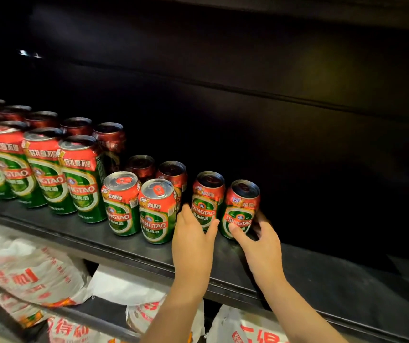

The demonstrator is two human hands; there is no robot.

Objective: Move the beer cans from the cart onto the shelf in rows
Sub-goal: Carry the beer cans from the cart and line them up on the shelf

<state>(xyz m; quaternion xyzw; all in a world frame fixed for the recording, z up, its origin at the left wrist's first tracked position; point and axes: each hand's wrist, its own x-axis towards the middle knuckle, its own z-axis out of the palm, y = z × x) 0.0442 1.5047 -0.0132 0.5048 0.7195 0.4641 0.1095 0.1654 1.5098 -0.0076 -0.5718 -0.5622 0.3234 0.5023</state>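
Bare dark shelf (347, 280) is seen right of the cans, up to its front lip. One can (207, 199) is gripped by the left hand (193, 240), another can (240, 209) by the right hand (260, 243), fingers curled round each. Both cans stand upright near the shelf's front edge, labels facing outward.

Red-and-green beer cans (124, 204) stand upright in rows on the dark shelf (129, 246). Tall ones fill its left end. Short ones continue rightward, the last two (223, 206) near its front edge.
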